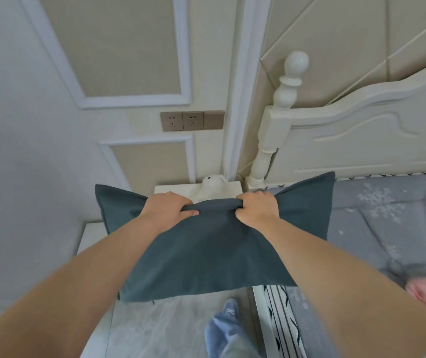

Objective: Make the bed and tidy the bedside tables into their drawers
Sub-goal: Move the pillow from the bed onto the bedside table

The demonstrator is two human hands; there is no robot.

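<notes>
dark teal pillow [206, 251] held up in the air, between the bed [387, 215] on the right and the white desk [175, 189] beyond — left hand [166, 206] and right hand [257, 206] both clench its bunched far edge.

A dark teal pillow [206, 251] hangs in the air in front of the person, its fabric plain and matte with a flat flanged edge. Its upper edge is bunched into a ridge at 12 o'clock, while its two upper corners flare out like wings toward 10 and 2 o'clock. To the right, at 3 o'clock, lies the bed [377, 218], covered by a grey sheet with pale snowflake prints. Just behind the pillow, at 12 o'clock, stands a white bedside table [178, 189], only its far edge showing.
</notes>
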